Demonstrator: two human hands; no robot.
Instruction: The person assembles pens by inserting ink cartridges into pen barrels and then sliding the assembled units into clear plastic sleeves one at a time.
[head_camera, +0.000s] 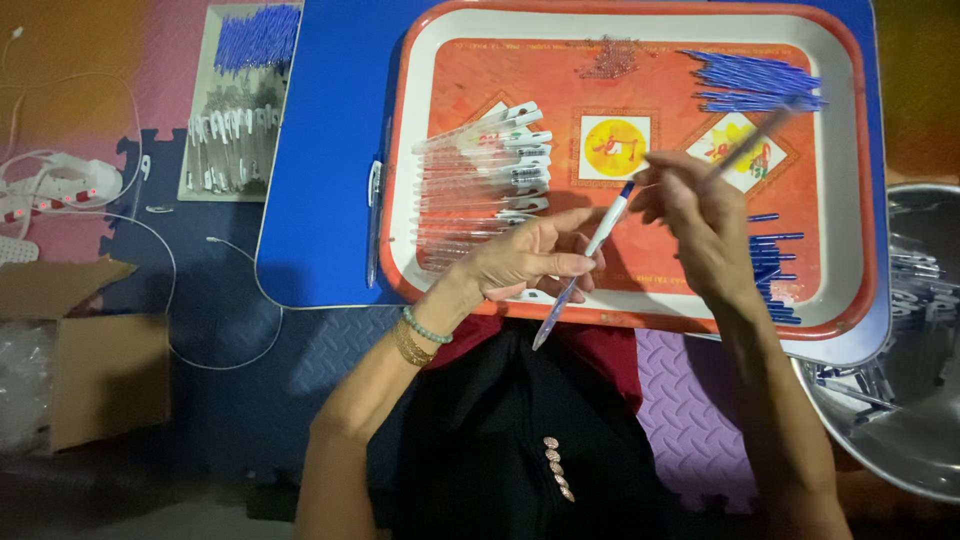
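Foam floor mats (200, 290) in pink, dark blue and purple covered the ground, and a low blue table (320, 180) stood on them. On the table sat a red tray (620, 285) with a white rim, its middle printed with yellow and white squares. Clear pen barrels (485, 175) lay in a fanned row on the tray's left half; blue refills (755, 82) were heaped at its upper right corner, with more along the right edge (partly hidden by the wrist).

Above the tray's near edge, the left hand (530, 262) was closed around a clear pen barrel (585, 262) tilted upward to the right. The right hand (700, 215) pinched a thin refill (745, 145) beside the barrel's upper end.

A metal basin (900, 400) holding pens stood at the right. At the left were a cardboard box (90, 360), white cables and a power strip (55, 190), and a flat board (235, 100) stacked with more barrels and refills.
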